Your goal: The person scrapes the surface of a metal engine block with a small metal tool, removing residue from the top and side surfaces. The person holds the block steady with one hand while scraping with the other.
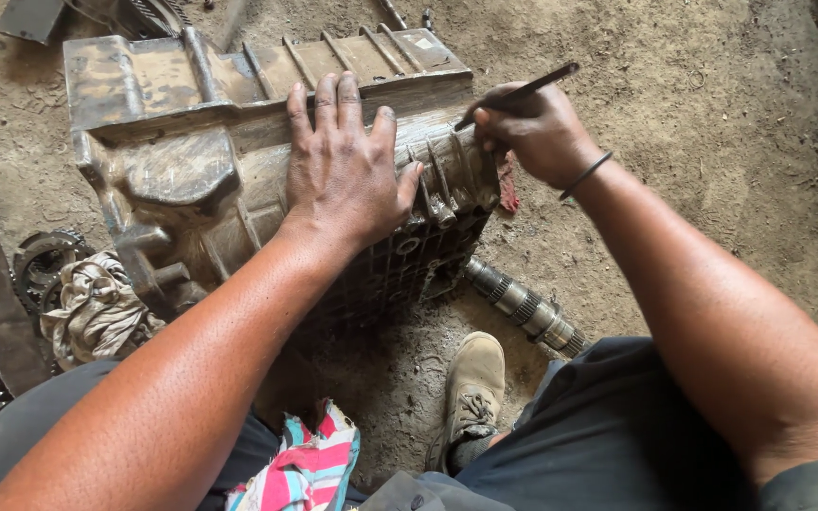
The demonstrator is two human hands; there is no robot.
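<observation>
Ribbed, grimy cast-metal gearbox casing [201,161] on dirt floor [712,114], centre-left. Left hand [347,166] splayed flat on it. Right hand [532,128], 2 o'clock, fingers closed around thin dark rod [523,92].

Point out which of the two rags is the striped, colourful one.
The striped rag by the person's lap, pink, teal and white. The other rag, left of the gearbox housing, is plain, grimy beige.
</observation>
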